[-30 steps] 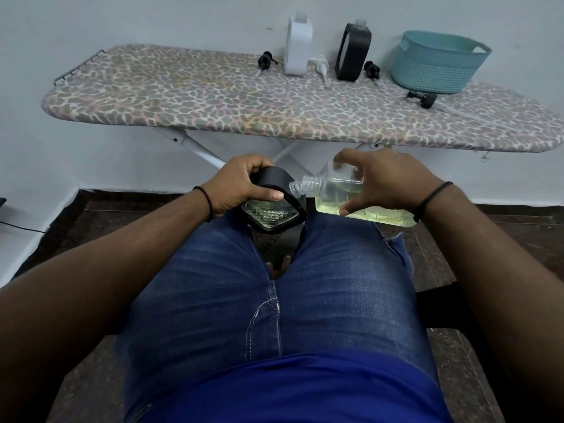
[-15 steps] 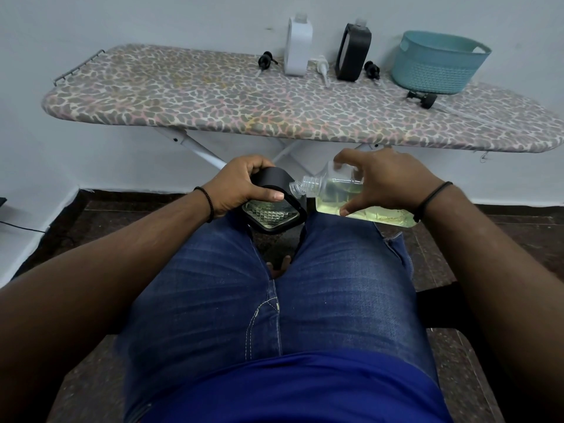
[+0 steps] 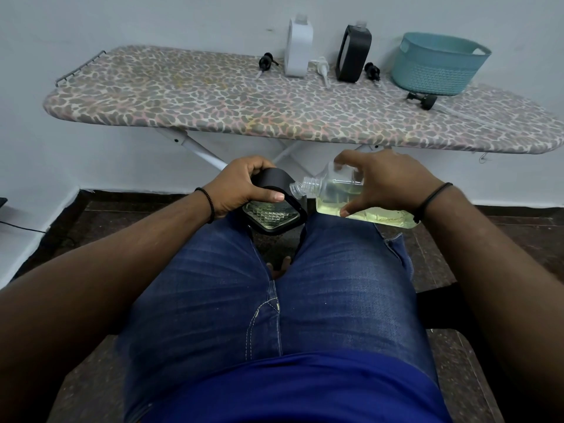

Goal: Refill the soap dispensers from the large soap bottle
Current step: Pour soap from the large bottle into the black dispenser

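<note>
Your left grip (image 3: pixel 241 186) is wrapped around a black-framed soap dispenser (image 3: pixel 273 209) that you hold tilted over your left knee, thumb laid across its upper edge, the faceted clear body facing up at you. Your right grip (image 3: pixel 387 181) clasps the large soap bottle (image 3: pixel 341 198) from above, fingers and thumb curled around its clear body; the bottle lies almost on its side over your right knee, yellowish soap pooled along its lower side, and its uncapped neck points left and meets the top corner of the dispenser. Whether soap is running out of the neck cannot be told. In front of you stands an ironing board (image 3: pixel 213 105) with a spotted cover. Along its far edge, towards the right end, a white dispenser (image 3: pixel 297 47) and a second black dispenser (image 3: pixel 352 53) stand upright, both without pumps. A black pump (image 3: pixel 266 62) lies just left of the white one, a white pump (image 3: pixel 323 68) lies between the two dispensers, and another black pump (image 3: pixel 373 72) lies just right of the black one. A teal basket (image 3: pixel 436 70) sits near the right end, with a third black pump (image 3: pixel 422 99) lying in front of it.
</note>
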